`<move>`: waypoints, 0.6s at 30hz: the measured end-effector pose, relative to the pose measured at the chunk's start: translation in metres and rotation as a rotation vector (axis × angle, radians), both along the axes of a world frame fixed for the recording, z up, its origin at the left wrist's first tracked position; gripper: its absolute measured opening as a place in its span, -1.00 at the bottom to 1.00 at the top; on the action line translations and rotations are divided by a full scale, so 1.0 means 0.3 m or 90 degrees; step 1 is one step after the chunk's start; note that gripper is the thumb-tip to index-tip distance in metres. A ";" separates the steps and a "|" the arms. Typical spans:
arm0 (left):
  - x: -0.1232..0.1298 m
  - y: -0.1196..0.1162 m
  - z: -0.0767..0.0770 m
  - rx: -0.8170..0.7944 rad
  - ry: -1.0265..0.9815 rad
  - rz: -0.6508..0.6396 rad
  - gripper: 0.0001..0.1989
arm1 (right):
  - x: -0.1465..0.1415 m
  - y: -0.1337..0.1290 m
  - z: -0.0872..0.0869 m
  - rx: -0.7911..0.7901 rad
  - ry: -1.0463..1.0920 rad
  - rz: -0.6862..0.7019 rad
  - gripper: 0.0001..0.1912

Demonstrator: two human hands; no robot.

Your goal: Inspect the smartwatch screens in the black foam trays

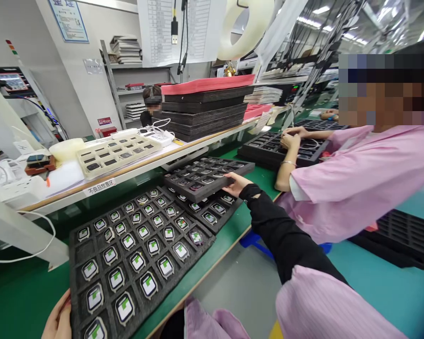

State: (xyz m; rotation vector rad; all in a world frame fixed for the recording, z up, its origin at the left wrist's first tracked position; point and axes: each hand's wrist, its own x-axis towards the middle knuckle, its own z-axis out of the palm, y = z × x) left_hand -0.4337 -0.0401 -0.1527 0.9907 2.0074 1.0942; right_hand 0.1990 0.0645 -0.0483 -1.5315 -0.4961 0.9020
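Black upper tray (209,189): edge between right fingers (237,182).

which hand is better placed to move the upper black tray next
Probably the right hand: it holds the upper black tray by its near edge. The left hand is farther away, at the left side of another black tray filled with watch-like pieces.

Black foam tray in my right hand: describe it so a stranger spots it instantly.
On the long green workbench, find the large black foam tray of bright square watch faces at the left hand. Farther right, the right hand grips the upper black foam tray by its edge. Unlike the large tray, it overlaps another black tray, and its contents look darker.
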 end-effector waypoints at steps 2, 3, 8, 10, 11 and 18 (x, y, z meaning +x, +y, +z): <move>0.023 -0.014 0.023 -0.002 0.004 -0.005 -0.41 | -0.045 0.025 0.012 0.016 0.067 0.022 -0.78; 0.031 -0.020 0.029 0.002 0.007 -0.011 -0.40 | -0.071 0.038 0.019 0.027 0.095 0.027 -0.78; 0.046 -0.033 0.037 0.050 0.019 -0.025 -0.43 | -0.199 0.047 0.048 0.082 0.176 0.021 -0.79; 0.052 -0.036 0.042 0.048 0.014 -0.015 -0.43 | -0.244 0.011 0.045 0.098 0.201 0.028 -0.79; 0.056 -0.038 0.045 0.048 0.010 -0.013 -0.43 | -0.267 -0.014 0.038 0.104 0.214 0.036 -0.81; 0.071 -0.064 0.062 0.061 -0.058 -0.041 -0.32 | -0.524 -0.218 -0.090 0.126 0.304 0.144 -0.87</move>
